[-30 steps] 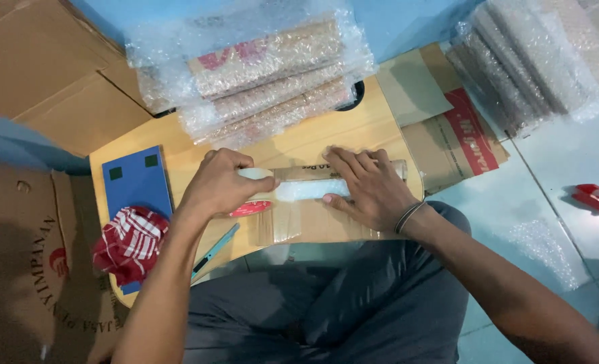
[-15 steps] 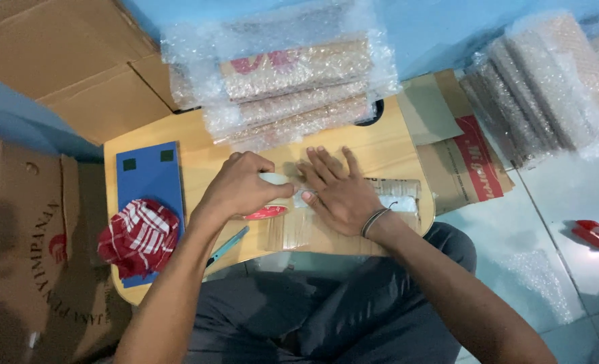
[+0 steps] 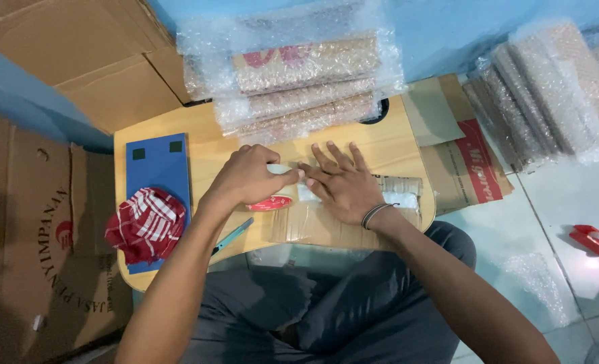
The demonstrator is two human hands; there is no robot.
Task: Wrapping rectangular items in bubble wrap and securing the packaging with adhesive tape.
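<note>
A flat cardboard package (image 3: 316,226) wrapped in bubble wrap lies on a small wooden lap table (image 3: 205,138) over my crossed legs. My right hand (image 3: 343,182) presses flat on its top, fingers spread. Just left of it, my left hand (image 3: 245,178) grips a tape dispenser with a red roll (image 3: 270,202), holding it against the package beside the right fingertips. A strip of pale tape (image 3: 397,200) shows on the package's right end.
A blue board (image 3: 156,165) with a red-and-white checked cloth (image 3: 144,224) lies left on the table, a teal cutter (image 3: 232,236) beside it. Bubble-wrapped packages are stacked at the back (image 3: 299,81) and right (image 3: 542,94). Cardboard boxes (image 3: 36,222) stand left. A red dispenser (image 3: 596,240) lies on the floor.
Both hands have moved left along the package. The left hand has drawn the dispenser leftwards, and the right hand has followed, pressing down the tape.
</note>
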